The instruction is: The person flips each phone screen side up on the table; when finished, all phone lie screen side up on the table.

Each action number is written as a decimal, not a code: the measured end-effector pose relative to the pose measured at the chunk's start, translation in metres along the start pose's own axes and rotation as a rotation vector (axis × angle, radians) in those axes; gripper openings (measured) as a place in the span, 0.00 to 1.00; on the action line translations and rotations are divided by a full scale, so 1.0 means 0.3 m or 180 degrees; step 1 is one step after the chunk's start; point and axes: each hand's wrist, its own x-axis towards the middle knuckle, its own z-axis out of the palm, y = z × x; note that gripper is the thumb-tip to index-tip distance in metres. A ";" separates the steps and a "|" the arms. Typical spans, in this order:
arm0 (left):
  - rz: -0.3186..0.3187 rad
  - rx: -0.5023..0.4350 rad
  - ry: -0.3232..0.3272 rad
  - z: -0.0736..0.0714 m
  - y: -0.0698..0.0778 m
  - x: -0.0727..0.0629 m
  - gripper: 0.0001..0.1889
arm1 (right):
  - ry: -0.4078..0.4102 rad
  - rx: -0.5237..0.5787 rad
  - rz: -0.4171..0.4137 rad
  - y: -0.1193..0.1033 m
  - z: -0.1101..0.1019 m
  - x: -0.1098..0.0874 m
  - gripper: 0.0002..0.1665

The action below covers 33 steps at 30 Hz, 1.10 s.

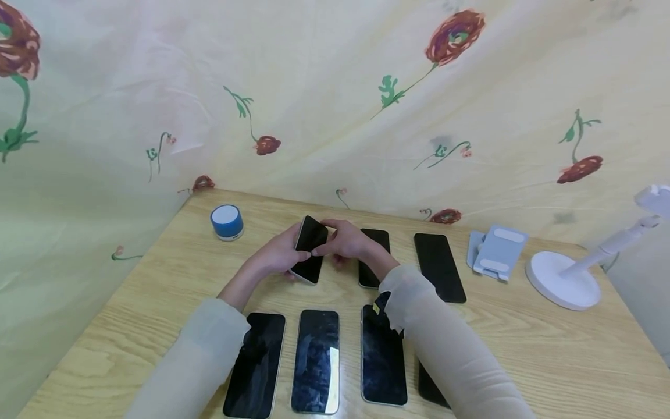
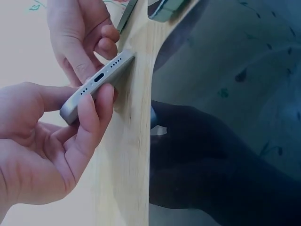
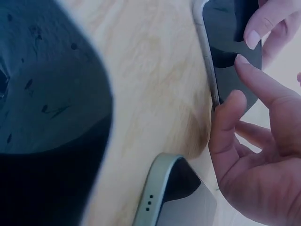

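My left hand (image 1: 282,251) grips a smartphone (image 1: 309,265) by its left side, the thumb over the dark screen. The phone is tilted above the far part of the table, and its silver bottom edge with the charging port (image 2: 99,77) faces the left wrist view. At the phone's upper right is my right hand (image 1: 348,240), holding it with the thumb tip on the screen and a finger at the edge. In the right wrist view, both thumbs meet near each other over the glass (image 3: 228,75).
Several dark phones lie on the wooden table (image 1: 157,291): a back row with one phone (image 1: 439,267) near a blue phone stand (image 1: 499,250), and a front row including this phone (image 1: 316,361). A blue-and-white round device (image 1: 227,222) and a white lamp (image 1: 565,279) stand at the sides.
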 end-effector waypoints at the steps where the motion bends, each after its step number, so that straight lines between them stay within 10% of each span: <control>1: 0.0032 0.0007 0.0000 -0.001 -0.001 -0.001 0.32 | 0.0014 -0.0057 -0.0002 -0.001 0.001 0.000 0.56; 15: 0.0011 0.0223 -0.0602 -0.033 -0.007 -0.031 0.54 | 0.0089 -0.0319 0.0153 0.000 -0.015 -0.001 0.55; 26: -0.0221 0.0960 -0.0455 -0.003 -0.014 0.000 0.59 | 0.0121 -0.0342 0.0154 0.016 -0.028 -0.023 0.53; 33: -0.0278 0.0920 -0.0354 -0.008 -0.033 -0.021 0.54 | 0.0142 -0.0454 0.0076 0.001 -0.029 -0.034 0.50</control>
